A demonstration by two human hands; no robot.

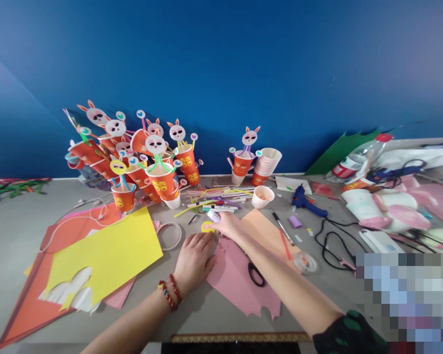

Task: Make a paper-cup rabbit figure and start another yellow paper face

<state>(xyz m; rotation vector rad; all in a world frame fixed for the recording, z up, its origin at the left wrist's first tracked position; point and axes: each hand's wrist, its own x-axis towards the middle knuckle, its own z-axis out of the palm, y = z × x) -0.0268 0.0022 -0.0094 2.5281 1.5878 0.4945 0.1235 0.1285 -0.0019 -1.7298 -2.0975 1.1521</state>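
In the head view my right hand [229, 225] pinches a small white block-like object [213, 215], its exact kind unclear, over a small yellow paper cutout [207, 226] with a pale pink shape on it. My left hand [195, 253] lies palm down on the table, fingers stretched toward the cutout's near edge; whether they press on it is hard to see. Pink paper [229, 275] spreads under my right forearm, with black-handled scissors [256, 274] on it. Behind my right hand lie several markers [219, 208] and colored pipe cleaners [239, 192].
Red paper cups with rabbit faces [160, 177] crowd the back left. Stacked cups [268, 164] stand at the back. Yellow paper [107, 255] and a white tape roll [170, 236] lie left. A blue glue gun [306, 201], clear tape [305, 263] and a bottle [358, 160] are right.
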